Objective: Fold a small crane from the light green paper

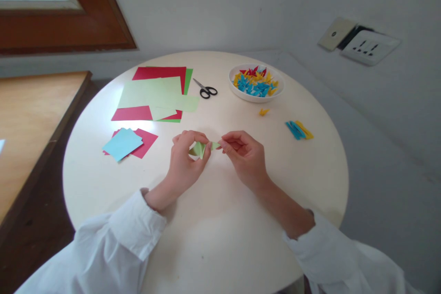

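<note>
Between my two hands, over the middle of the white round table, is a small folded light green paper (199,149). My left hand (188,154) pinches its body between thumb and fingers, hiding part of it. The fingertips of my right hand (244,156) are closed on its narrow right tip. In front of my hands lies a small yellow folded paper crane (263,112). A white dish (257,98) behind it holds many folded paper cranes in red, yellow and blue.
Black-handled scissors (206,91) lie beside stacked red and green paper sheets (151,92). Blue and pink paper squares (123,143) rest at the left. Blue and yellow folded strips (299,130) lie at the right. The table (213,239) stands near a wall with a socket (370,47).
</note>
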A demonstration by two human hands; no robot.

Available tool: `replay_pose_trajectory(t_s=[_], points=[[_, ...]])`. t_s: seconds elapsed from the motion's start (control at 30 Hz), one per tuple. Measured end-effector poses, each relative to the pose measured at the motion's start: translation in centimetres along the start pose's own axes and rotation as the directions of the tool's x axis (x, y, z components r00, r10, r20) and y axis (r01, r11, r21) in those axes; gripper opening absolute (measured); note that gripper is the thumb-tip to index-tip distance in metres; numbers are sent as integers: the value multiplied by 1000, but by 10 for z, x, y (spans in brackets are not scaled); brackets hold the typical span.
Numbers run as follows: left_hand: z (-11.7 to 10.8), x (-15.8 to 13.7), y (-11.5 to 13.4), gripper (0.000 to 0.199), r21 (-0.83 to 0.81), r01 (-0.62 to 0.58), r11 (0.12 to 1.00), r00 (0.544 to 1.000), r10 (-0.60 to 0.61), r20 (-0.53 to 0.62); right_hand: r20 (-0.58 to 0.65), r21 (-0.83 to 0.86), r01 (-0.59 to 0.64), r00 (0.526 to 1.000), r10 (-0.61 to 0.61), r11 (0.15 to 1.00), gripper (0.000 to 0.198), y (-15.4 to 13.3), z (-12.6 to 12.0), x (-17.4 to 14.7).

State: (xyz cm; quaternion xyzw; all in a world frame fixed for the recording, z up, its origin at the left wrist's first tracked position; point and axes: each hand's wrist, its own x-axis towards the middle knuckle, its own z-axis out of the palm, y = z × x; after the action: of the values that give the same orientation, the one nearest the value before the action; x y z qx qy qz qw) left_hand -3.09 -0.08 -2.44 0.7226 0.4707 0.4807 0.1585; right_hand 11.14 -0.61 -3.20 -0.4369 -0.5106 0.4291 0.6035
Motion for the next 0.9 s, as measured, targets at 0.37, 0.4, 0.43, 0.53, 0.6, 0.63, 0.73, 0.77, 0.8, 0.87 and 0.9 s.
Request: replay_pose_trajectory(t_s=[0.37,0.4,0.43,0.53,0.6,0.63,0.73,0.77,0.8,0.87,0.9], points=[[0,-1,2,6,25,28,999,1000,-29,12,-1,-91,28,1000,-28,995,12,1,-1,-1],[1,-1,2,5,25,30,999,999,-30,13,7,-89,29,1000,-29,996,12,2,-1,-2],[1,-1,2,5,23,29,999,1000,-29,11,15,-84,30,999,-29,996,12,4,-1,-2],[1,-1,1,6,8,15,1000,1000,-15,5,36,-67,31,999,-29,997,14,6,-1,-3],[2,-1,1,6,0,6,1000,1000,-6,4,39,-60,27,999,-25,998,15,6,-1,-3],[2,-2,0,6,-2,4,1000,1000,-4,6,39,-57,24,999,-22,998,14,6,-1,-3],[2,-2,0,6,5,1,1000,1000,-1,13,41,-55,20,999,-18,998,12,5,0,-2],[2,-2,0,6,7,2,1000,1000,-2,15,44,-60,19,999,-16,998,12,4,0,-2],[2,-2,0,6,9,5,1000,1000,-5,17,45,-66,17,999,-14,998,12,4,0,-2],[2,-2,0,6,11,18,1000,1000,-18,23,46,-78,12,999,-9,997,13,4,0,-2],[2,-2,0,6,12,25,1000,999,-26,26,51,-80,11,999,-7,997,14,4,0,-2]])
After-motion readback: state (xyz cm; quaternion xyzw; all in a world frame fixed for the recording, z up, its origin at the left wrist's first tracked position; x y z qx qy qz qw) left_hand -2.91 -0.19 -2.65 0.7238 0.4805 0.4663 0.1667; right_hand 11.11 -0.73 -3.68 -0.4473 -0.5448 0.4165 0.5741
